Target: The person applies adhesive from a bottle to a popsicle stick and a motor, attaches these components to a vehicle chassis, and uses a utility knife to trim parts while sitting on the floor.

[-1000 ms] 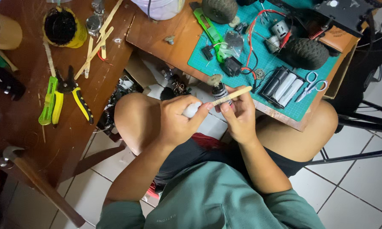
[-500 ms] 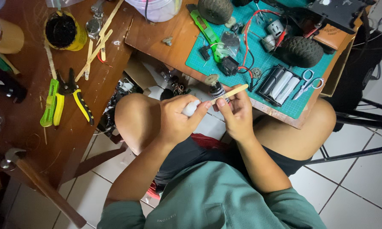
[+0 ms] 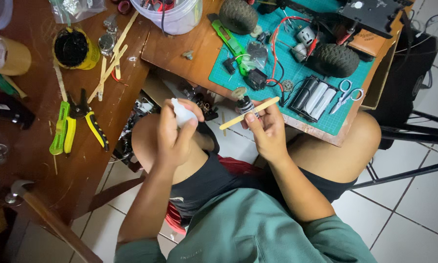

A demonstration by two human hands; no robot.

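The person sits with bare knees near the camera, and both hands are over the lap. The left hand [image 3: 173, 134] holds a small white bottle [image 3: 182, 113]; its fingers are curled and pressed together around it, with the thumb on the side. The right hand [image 3: 267, 131] pinches a flat wooden stick [image 3: 249, 113] and a small motor with a gear [image 3: 243, 101] between thumb and fingers. The stick lies tilted, its right end higher. The bottle and the stick are apart, not touching.

Farther, on the green cutting mat [image 3: 348, 119], lie a black battery holder [image 3: 315, 95] and scissors [image 3: 344, 95] just beside it, and a rubber wheel [image 3: 335, 60] behind. On the left brown table [image 3: 82, 170] lie yellow-handled pliers [image 3: 90, 119] and more wooden sticks [image 3: 113, 65].
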